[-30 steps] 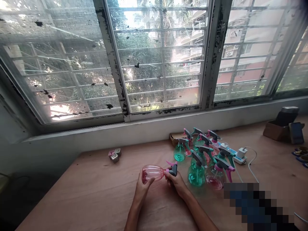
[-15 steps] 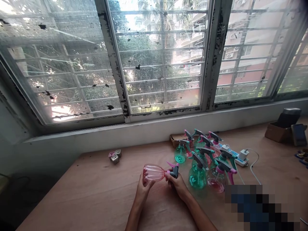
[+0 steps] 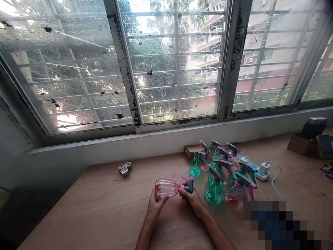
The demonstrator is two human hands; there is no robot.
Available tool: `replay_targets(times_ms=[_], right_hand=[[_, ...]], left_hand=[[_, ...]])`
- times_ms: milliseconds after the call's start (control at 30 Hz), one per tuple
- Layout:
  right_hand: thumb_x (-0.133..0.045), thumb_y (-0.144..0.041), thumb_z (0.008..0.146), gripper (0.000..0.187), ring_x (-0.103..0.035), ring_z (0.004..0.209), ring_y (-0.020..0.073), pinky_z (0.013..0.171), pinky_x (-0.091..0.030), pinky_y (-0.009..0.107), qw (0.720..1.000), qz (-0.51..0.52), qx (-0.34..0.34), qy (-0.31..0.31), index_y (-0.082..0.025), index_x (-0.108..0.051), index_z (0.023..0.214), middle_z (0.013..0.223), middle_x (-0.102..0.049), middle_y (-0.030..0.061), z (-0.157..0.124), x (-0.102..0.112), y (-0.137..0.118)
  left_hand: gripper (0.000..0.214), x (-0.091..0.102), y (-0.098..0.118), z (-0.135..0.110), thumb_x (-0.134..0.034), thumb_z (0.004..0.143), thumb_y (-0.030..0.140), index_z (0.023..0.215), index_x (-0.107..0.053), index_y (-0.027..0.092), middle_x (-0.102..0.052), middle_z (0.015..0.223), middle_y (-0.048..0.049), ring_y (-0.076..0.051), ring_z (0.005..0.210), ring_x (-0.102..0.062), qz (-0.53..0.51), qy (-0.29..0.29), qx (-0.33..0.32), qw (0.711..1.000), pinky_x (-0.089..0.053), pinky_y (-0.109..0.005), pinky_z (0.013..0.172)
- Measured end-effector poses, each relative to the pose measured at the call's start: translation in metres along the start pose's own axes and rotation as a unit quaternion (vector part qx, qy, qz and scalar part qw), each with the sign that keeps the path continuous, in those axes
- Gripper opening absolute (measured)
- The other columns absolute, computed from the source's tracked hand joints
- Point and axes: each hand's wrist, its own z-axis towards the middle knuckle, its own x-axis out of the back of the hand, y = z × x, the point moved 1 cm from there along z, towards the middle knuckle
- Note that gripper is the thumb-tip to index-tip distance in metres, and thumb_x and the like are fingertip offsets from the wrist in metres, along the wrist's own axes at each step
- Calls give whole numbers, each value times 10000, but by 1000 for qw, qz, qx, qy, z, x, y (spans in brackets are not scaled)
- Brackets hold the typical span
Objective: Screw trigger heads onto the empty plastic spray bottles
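A clear pink spray bottle (image 3: 168,188) lies sideways in the air above the table, its base to the left and its dark grey and pink spray head (image 3: 187,185) to the right. My left hand (image 3: 156,205) is closed around the lower body of the bottle, thumb along its near side. My right hand (image 3: 191,198) grips the pink collar and spray head at the neck. Some fingers of both hands are hidden behind the bottle. To the right of my right hand stands a green spray bottle (image 3: 213,192), with a pink spray bottle (image 3: 235,198) beside it.
Several more green and pink spray bottles (image 3: 195,168) stand grouped behind these. A power strip (image 3: 261,173) with a white charger and cable lies to their right. Three small cube-shaped pieces (image 3: 124,170) sit at the back left. A cardboard box (image 3: 301,144) stands far right, below the window.
Both hands keep their hold on the pink spray bottle, which has hardly moved. The whole view has shifted very slightly.
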Motion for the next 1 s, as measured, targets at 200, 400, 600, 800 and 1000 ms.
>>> replay_targets(times_ms=[200, 400, 600, 800, 1000], right_hand=[[-742, -524, 784, 390, -430, 379, 80, 365, -261, 198, 1000, -14, 7, 5, -170, -595, 709, 589, -586, -22, 0, 2, -1], [-770, -541, 743, 402, -382, 317, 55, 315, -221, 180, 999, -29, 11, 10, -183, -595, 799, 610, -604, -37, 2, 0, 2], [-771, -549, 736, 416, -404, 297, 55, 296, -215, 179, 998, -54, 11, 5, -169, -610, 776, 611, -622, -21, 3, 1, 3], [-715, -559, 789, 448, -361, 309, 48, 311, -177, 182, 998, -61, 9, 12, -154, -583, 651, 514, -538, -42, 3, 3, 4], [-819, -543, 675, 508, -443, 387, 92, 345, -330, 182, 999, -38, 2, 20, -173, -574, 921, 593, -583, -47, 5, 0, 7]], left_hand=[[1019, 1, 5, -6, -836, 595, 398, 1455, -319, 223, -534, 1389, -129, -307, 1297, -496, 2, -15, -16, 1000, -368, -420, 1106], [1058, 1, 7, -2, -834, 556, 481, 1445, -332, 207, -602, 1290, -146, -329, 1202, -576, -11, -14, -10, 1000, -445, -428, 1038], [1005, 1, 13, -4, -829, 592, 442, 1442, -345, 211, -608, 1285, -136, -316, 1162, -606, -21, -20, -3, 1000, -470, -417, 1012], [1108, 1, 9, -7, -871, 550, 391, 1479, -282, 261, -573, 1328, -108, -302, 1233, -544, -25, -14, -8, 1000, -384, -410, 1094], [1085, 5, 1, -1, -828, 557, 530, 1457, -321, 196, -591, 1303, -167, -355, 1215, -565, -38, -24, 6, 999, -430, -470, 1049]])
